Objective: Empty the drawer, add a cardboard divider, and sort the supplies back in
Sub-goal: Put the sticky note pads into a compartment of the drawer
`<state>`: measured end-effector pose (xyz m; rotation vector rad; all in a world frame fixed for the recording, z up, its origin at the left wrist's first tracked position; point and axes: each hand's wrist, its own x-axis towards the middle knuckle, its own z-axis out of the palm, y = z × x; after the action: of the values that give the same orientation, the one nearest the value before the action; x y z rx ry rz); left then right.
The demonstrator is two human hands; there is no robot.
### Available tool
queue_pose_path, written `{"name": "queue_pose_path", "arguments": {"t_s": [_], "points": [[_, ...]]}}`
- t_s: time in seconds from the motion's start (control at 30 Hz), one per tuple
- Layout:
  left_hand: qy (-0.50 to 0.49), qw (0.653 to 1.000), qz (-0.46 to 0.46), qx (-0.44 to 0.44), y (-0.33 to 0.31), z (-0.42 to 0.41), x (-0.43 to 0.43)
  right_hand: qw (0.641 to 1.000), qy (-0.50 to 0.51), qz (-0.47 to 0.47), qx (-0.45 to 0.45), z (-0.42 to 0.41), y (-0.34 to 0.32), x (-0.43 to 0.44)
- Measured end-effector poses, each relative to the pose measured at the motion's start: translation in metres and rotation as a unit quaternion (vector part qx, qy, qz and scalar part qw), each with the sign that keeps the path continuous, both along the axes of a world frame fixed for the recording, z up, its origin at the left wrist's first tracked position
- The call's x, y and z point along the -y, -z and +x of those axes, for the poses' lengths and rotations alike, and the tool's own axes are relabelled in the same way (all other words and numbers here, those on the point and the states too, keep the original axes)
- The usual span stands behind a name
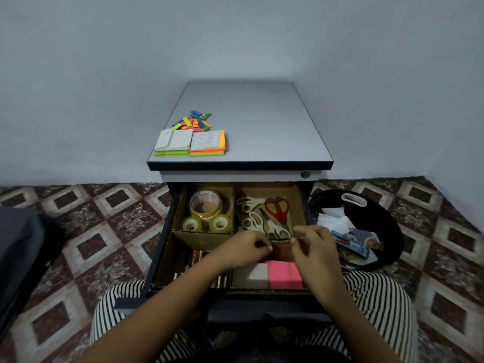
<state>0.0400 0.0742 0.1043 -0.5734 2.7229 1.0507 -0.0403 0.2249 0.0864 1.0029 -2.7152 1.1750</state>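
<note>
The open drawer (167, 231) holds a cardboard divider (201, 238) that splits it into compartments. Tape rolls (205, 205) sit back left and several scissors (277, 209) back right. Pens (195, 258) lie front left, partly under my left arm. A white and pink note pad (284, 275) lies front right. My left hand (246, 248) and right hand (313, 244) hover over the cross wall between the two right compartments. Their curled fingertips pinch its top edge from either side.
On the cabinet top (262, 127) lie two stacks of sticky notes (191, 144) and a heap of coloured flags (195, 121). A black round tray (385, 226) with papers and a pen pack sits on the patterned floor at the right. A dark object is at the far left.
</note>
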Motion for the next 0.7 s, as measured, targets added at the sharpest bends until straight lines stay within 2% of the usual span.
{"name": "queue_pose_path", "arguments": {"t_s": [0.2, 0.3, 0.4, 0.57, 0.7], "points": [[-0.092, 0.978, -0.079, -0.168, -0.044, 0.015, 0.042, 0.996, -0.074, -0.026, -0.035, -0.013, -0.040, 0.061], [-0.154, 0.943, -0.143, -0.257, -0.052, 0.017, 0.072, 0.991, -0.113, -0.029, -0.065, -0.017, -0.063, 0.096], [-0.220, 0.903, -0.225, -0.292, -0.061, 0.015, 0.105, 0.987, -0.145, -0.033, -0.064, -0.021, -0.084, 0.132], [-0.395, 0.855, -0.254, -0.221, -0.082, 0.013, 0.155, 0.992, -0.121, 0.004, -0.017, -0.030, -0.107, 0.186], [-0.446, 0.860, -0.223, -0.110, -0.089, 0.015, 0.186, 0.993, -0.097, 0.072, 0.005, -0.038, -0.112, 0.216]]}}
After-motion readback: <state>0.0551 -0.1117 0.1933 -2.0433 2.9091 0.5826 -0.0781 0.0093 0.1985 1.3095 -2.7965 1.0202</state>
